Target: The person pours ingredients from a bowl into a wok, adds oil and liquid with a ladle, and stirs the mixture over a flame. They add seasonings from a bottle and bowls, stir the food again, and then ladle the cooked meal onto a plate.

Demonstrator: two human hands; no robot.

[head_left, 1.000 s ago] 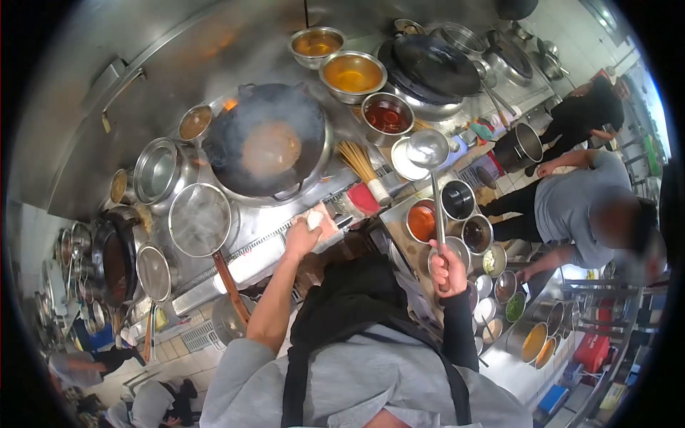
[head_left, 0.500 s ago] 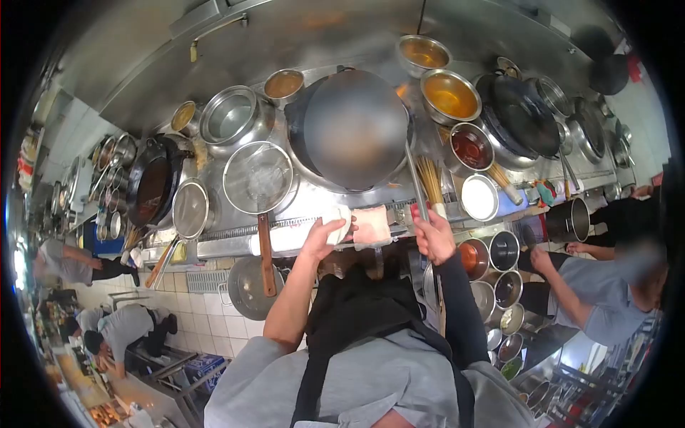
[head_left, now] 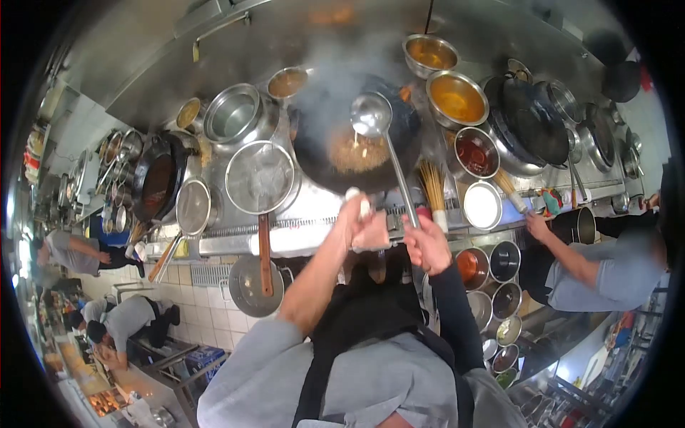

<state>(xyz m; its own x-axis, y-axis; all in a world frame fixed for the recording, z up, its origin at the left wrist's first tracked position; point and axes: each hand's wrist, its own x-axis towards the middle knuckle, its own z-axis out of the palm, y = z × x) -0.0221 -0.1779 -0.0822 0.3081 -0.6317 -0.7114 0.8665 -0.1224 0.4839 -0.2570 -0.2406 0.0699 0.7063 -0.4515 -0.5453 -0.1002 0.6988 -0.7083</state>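
Head view: how are your hands set?

— Your right hand [head_left: 430, 245] grips the ladle [head_left: 372, 114] over the wok [head_left: 314, 146]; your left hand [head_left: 348, 224] pinches a white cloth [head_left: 364, 207], apparently, by the wok's near edge. Tip low and slowly, I'd say.

— Obstacles?

— Mind the bamboo brush [head_left: 432, 183] right of the wok, the strainer [head_left: 260, 177] left; steam [head_left: 334, 75] veils it.

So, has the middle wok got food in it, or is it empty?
It has food: a brownish mass shows inside the wok, below the ladle's bowl.
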